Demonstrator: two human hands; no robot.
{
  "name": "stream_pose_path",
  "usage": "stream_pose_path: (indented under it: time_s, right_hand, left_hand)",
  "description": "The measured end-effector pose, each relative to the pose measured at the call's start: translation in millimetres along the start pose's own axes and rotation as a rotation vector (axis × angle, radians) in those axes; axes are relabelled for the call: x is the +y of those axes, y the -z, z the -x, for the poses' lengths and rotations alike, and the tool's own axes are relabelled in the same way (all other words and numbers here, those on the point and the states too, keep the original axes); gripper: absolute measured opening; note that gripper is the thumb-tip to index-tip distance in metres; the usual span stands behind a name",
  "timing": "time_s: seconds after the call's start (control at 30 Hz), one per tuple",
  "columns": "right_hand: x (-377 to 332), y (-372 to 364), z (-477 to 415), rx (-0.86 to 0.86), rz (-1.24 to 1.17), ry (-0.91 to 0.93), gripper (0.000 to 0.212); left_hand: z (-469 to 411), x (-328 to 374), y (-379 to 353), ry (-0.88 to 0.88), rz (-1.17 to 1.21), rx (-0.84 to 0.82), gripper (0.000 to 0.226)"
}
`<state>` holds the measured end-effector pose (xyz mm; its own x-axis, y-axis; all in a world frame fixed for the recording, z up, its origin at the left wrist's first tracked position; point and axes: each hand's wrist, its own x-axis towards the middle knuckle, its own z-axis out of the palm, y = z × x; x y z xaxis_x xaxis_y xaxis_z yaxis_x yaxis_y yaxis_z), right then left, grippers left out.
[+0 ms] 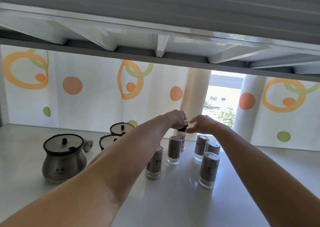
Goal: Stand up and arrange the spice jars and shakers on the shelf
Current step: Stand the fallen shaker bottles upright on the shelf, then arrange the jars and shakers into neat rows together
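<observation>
Both my arms reach to the back of the white shelf (181, 202). My left hand (174, 118) grips the dark cap of a tall labelled spice bottle (182, 136) that stands upright. Just right of the cap, my right hand (201, 124) hovers with its fingers bent and apart, at or near the cap. Several steel shakers stand upright around it: one (174, 150) in front of the bottle, one (155, 164) half hidden by my left forearm, and three at the right (200, 148) (213, 148) (209, 170).
Three round lidded seasoning pots stand at the left: a large near one (64, 157) and two behind (108, 142) (121, 128). A small white shaker (88, 145) lies on its side between them. An upper shelf (155, 36) hangs low overhead. A patterned curtain (86, 88) closes the back.
</observation>
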<state>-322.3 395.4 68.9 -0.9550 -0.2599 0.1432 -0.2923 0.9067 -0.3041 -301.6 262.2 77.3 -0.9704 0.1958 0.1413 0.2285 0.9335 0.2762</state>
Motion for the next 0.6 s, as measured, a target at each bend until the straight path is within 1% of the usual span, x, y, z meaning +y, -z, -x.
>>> stream_pose_path:
  time_s: [0.13, 0.27, 0.33, 0.5, 0.6]
  right_hand:
    - [-7, 11, 5, 0.004, 0.01, 0.0, 0.066]
    - [-33, 13, 10, -0.055, 0.015, 0.056, 0.068]
    - [-53, 10, 13, -0.086, 0.021, 0.072, 0.071]
    - [-102, -3, 23, -0.13, 0.002, 0.12, 0.071]
    - [-133, -13, 32, -0.159, -0.029, 0.141, 0.07]
  left_hand:
    - [20, -11, 29, 0.05, -0.08, 0.012, 0.047]
    - [56, -33, 65, 0.131, -0.179, -0.009, 0.054]
    - [78, -47, 80, 0.189, -0.211, -0.015, 0.054]
    - [127, -93, 100, 0.296, -0.195, -0.007, 0.058]
    - [163, -118, 106, 0.367, -0.222, -0.003, 0.051]
